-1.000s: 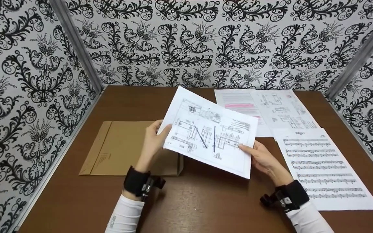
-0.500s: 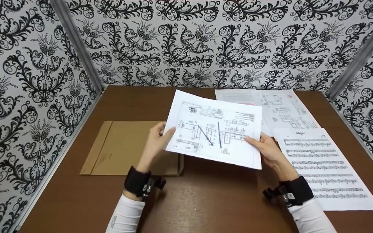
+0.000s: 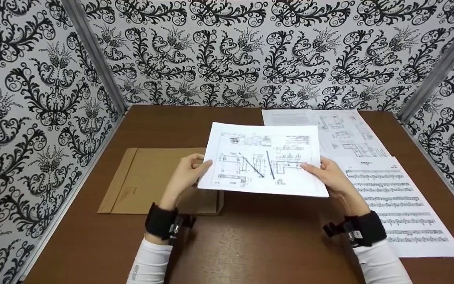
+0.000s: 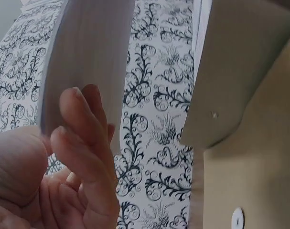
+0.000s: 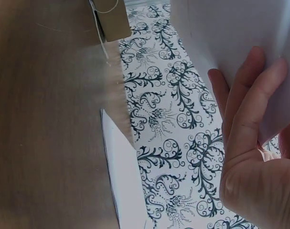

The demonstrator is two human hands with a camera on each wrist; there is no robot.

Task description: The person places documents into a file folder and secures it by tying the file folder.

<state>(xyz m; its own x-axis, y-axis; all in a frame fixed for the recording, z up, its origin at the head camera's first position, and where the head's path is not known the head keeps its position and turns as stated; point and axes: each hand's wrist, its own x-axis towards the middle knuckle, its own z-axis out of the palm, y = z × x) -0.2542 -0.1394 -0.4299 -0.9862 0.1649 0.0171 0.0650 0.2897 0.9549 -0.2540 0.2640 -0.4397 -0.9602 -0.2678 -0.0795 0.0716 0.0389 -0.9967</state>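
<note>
Both hands hold up a white paper (image 3: pixel 242 185) printed with a technical drawing, crossed by two dark pen strokes. My left hand (image 3: pixel 185 175) pinches its left edge, thumb on the printed face and fingers behind. On the other side my right hand (image 3: pixel 335 181) grips the right edge the same way. In the left wrist view, the fingers (image 4: pixel 87 157) curl behind the paper's shaded back (image 4: pixel 92 47). The right wrist view has fingers (image 5: pixel 252 105) spread against the back of the paper (image 5: pixel 221 33).
A brown envelope (image 3: pixel 152 177) lies on the table (image 3: pixel 227 244) at left, with a round white button (image 4: pixel 237 218) and a string (image 5: pixel 99 33). At right lie sheet music (image 3: pixel 400 205), another drawing (image 3: pixel 349 134) and a partly covered text page (image 3: pixel 286 117). Patterned walls (image 3: pixel 231 51) enclose the table.
The paper has turned from a tilt to nearly level and its top edge has come lower. The right hand has shifted slightly right with its edge; both hands keep their hold.
</note>
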